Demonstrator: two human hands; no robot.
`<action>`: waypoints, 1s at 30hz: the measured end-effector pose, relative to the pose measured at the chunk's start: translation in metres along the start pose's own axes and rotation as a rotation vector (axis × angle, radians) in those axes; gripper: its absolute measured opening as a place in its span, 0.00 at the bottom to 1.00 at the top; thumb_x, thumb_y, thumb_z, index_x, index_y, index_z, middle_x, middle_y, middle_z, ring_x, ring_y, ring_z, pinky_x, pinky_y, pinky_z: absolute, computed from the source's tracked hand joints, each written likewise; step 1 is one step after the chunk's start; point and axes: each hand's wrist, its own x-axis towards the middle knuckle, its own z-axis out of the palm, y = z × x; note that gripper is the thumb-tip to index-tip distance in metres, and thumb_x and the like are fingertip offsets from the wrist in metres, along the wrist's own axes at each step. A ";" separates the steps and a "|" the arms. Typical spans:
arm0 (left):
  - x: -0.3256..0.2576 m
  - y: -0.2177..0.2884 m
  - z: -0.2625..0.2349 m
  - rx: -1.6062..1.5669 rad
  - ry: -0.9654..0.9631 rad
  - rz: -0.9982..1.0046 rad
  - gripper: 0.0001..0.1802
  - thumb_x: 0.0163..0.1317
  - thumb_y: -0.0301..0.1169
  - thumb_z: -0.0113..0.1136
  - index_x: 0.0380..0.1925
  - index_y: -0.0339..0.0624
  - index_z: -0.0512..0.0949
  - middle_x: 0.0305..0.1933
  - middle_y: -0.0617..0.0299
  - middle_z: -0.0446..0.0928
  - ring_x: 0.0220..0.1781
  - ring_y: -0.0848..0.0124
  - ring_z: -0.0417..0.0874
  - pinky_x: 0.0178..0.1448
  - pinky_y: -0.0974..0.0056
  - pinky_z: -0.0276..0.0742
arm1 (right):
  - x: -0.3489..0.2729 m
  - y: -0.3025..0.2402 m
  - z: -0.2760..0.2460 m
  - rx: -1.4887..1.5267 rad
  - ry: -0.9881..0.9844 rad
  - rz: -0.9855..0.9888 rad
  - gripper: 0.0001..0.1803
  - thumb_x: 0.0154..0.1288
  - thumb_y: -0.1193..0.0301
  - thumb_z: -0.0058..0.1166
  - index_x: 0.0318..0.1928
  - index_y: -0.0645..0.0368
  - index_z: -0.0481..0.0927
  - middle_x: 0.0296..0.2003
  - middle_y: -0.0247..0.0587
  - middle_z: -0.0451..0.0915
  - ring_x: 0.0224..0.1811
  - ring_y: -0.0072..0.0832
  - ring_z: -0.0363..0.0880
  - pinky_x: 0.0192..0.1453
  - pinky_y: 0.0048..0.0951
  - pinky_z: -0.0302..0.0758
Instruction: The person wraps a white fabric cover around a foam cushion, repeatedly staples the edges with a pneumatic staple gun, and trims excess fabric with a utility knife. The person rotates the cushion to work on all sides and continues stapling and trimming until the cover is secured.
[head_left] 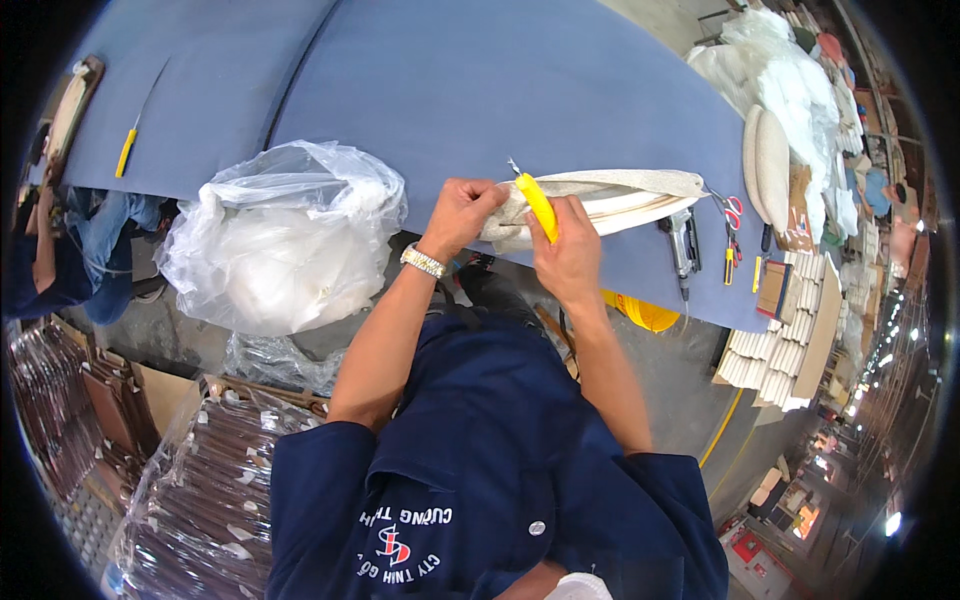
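While clamping the fingers of the right hand (572, 248) round a yellow-handled tool (537, 207), pointing its metal tip toward 11 o'clock, curls the fingers of the left hand (464, 213) together at the 9 o'clock end of a folded cream cloth (650, 183); cannot tell whether pinching it. Has the cloth along the near edge of a blue table (480, 90), at 1 o'clock from the torso. Wears a watch (424, 261) on the left wrist. From the hands, has a plastic bag (355, 175) at 9 o'clock, and a grey hand tool (682, 243) and red-handled scissors (734, 208) at 3 o'clock
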 end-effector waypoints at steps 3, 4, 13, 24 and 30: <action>-0.001 -0.016 -0.004 0.006 0.007 0.041 0.17 0.69 0.30 0.63 0.20 0.36 0.78 0.23 0.78 0.69 0.28 0.86 0.62 0.31 0.70 0.59 | -0.002 0.001 0.001 0.013 0.003 0.031 0.10 0.69 0.71 0.63 0.43 0.65 0.80 0.35 0.49 0.78 0.37 0.51 0.79 0.42 0.44 0.74; -0.001 -0.018 -0.002 0.015 0.010 0.024 0.17 0.69 0.31 0.63 0.20 0.36 0.78 0.23 0.78 0.69 0.28 0.85 0.62 0.31 0.70 0.59 | -0.003 0.001 0.001 0.021 -0.002 0.042 0.09 0.69 0.71 0.63 0.42 0.65 0.80 0.35 0.49 0.78 0.37 0.51 0.79 0.41 0.44 0.74; -0.047 0.014 0.016 0.471 0.549 0.539 0.15 0.62 0.27 0.71 0.50 0.39 0.86 0.60 0.48 0.83 0.58 0.51 0.86 0.63 0.57 0.81 | 0.021 0.011 -0.020 0.074 -0.214 -0.091 0.10 0.68 0.68 0.65 0.39 0.64 0.82 0.32 0.49 0.79 0.35 0.51 0.79 0.40 0.45 0.74; -0.074 -0.007 0.085 0.823 0.817 0.512 0.16 0.52 0.25 0.77 0.42 0.40 0.86 0.61 0.53 0.81 0.61 0.51 0.84 0.61 0.53 0.82 | 0.060 0.025 -0.025 0.173 -0.626 -0.317 0.13 0.71 0.66 0.62 0.48 0.61 0.83 0.32 0.45 0.82 0.32 0.38 0.83 0.38 0.38 0.76; -0.084 -0.012 0.122 0.646 1.079 0.289 0.08 0.60 0.26 0.75 0.38 0.37 0.85 0.58 0.52 0.83 0.59 0.53 0.86 0.59 0.56 0.83 | 0.080 0.044 -0.074 0.512 -0.866 -0.163 0.22 0.76 0.74 0.54 0.68 0.57 0.74 0.33 0.39 0.84 0.31 0.24 0.84 0.38 0.29 0.81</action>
